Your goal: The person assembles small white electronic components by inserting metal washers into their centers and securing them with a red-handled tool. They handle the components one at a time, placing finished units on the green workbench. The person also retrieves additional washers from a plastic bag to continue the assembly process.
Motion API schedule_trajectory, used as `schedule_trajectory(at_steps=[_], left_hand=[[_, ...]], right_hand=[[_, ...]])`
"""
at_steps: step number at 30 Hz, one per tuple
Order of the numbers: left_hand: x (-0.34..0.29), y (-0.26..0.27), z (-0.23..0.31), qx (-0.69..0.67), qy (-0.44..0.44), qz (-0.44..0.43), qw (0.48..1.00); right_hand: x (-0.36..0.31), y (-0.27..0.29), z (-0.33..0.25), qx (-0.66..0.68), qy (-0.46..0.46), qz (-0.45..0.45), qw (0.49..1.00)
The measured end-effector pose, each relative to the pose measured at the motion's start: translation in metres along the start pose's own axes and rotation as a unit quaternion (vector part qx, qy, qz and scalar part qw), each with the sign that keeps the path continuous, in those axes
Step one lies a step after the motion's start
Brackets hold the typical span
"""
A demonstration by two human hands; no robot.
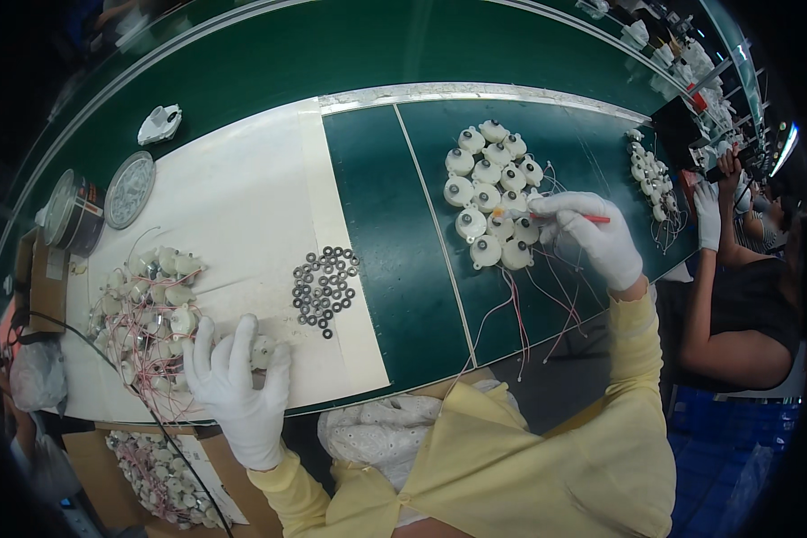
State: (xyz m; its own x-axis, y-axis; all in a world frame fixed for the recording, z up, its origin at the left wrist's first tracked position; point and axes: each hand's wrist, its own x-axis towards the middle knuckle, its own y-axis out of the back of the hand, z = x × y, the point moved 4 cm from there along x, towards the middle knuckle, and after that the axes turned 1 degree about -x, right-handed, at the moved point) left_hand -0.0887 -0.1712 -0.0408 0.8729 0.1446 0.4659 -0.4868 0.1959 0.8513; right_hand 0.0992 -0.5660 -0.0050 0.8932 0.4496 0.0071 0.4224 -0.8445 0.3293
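Note:
My right hand, in a white glove, pinches a thin red-handled brush. Its pale tip reaches over a cluster of small round white motors with dark centres, standing close together on the green tabletop. Pink and white wires trail from them toward me. My left hand, also gloved, has its fingers spread at the edge of a loose pile of similar wired motors. One motor shows between its thumb and forefinger; whether they touch it I cannot tell.
Small black rings lie in a patch on the white sheet. At the left stand a tub, a round lid and a cardboard box. Below, another box holds motors. A co-worker sits at the right near more motors.

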Motion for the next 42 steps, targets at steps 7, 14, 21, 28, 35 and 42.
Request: schedule_trajectory(at_steps=[7,14,21,28,35,42], left_hand=[[0.000,-0.001,0.001,0.006,-0.010,0.023,1.000],[-0.002,-0.001,-0.001,-0.011,-0.006,0.008,1.000],[-0.002,-0.002,0.000,-0.010,-0.004,0.005,1.000],[-0.004,-0.001,-0.001,-0.007,0.001,0.006,1.000],[-0.003,-0.001,-0.001,-0.006,-0.001,0.011,1.000],[-0.004,-0.001,0.000,-0.008,0.002,0.011,1.000]], right_hand=[[-0.006,0.001,-0.015,-0.141,0.090,-0.053,0.984],[0.002,-0.005,-0.034,-0.228,0.190,-0.135,0.945],[0.008,-0.001,-0.044,-0.263,0.163,-0.210,0.927],[0.010,0.006,-0.052,-0.287,0.171,-0.213,0.918],[0.010,-0.002,-0.052,-0.275,0.183,-0.187,0.925],[-0.001,0.003,-0.049,-0.261,0.179,-0.180,0.931]])
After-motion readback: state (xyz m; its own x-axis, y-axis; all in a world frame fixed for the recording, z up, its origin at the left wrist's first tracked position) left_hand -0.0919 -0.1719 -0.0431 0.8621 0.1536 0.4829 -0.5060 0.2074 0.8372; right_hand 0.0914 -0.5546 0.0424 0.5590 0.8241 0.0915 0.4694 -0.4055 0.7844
